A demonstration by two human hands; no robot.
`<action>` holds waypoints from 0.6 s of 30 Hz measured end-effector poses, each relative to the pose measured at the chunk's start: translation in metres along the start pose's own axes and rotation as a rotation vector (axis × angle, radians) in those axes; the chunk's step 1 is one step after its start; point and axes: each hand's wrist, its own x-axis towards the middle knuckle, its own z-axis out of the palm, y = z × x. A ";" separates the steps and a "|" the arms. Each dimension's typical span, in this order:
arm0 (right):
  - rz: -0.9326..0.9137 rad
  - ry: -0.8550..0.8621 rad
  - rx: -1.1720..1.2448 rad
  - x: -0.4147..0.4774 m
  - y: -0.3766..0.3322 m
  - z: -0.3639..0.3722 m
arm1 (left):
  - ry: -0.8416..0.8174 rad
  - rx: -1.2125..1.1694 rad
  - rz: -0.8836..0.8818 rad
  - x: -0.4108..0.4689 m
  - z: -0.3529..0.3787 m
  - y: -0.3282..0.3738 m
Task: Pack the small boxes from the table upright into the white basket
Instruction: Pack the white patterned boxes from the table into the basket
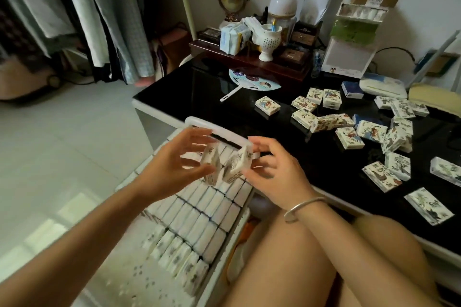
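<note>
Closest to me are my bare thighs (287, 257) and my left forearm (74, 239), both reaching toward the grip. My left hand (179, 162) curls its thumb and fingers round the left box (211, 164), which stands roughly upright. The blur keeps me from seeing just where each fingertip sits. My right hand (272, 169), with a bracelet (303, 207) on its wrist, pinches the right box (237, 163) by its far side. That box tilts, its top leaning toward my right hand. The two held boxes are just beside each other, their lower ends close together. I cannot tell whether they touch.

Right under the grip sits the basket (199, 122), its white rim bar just beyond my fingertips. Packed boxes (199, 217) stand on end in tight rows below my hands and run back toward me. The held pair hangs just above the far rows, at the end nearest the rim bar. Whether they touch those rows is lost in the blur.

Well to the right of the grip, loose boxes (348, 137) lie scattered flat or tipped on the black table (189, 97), some touching, some overlapping. Beyond the grip, a round fan (254, 81) lies flat on the same table.
</note>
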 end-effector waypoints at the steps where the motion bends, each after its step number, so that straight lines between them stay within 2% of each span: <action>1: 0.023 -0.018 0.056 -0.005 -0.006 0.009 | 0.023 -0.014 -0.027 -0.014 -0.013 -0.004; 5: 0.075 -0.133 0.158 -0.028 -0.020 0.061 | 0.110 0.031 -0.085 -0.070 -0.055 -0.025; 10: -0.070 -0.240 -0.297 -0.047 -0.017 0.121 | 0.125 0.231 -0.149 -0.121 -0.077 -0.055; 18: -0.327 -0.140 -0.767 -0.049 0.010 0.186 | 0.046 0.382 -0.198 -0.127 -0.063 -0.085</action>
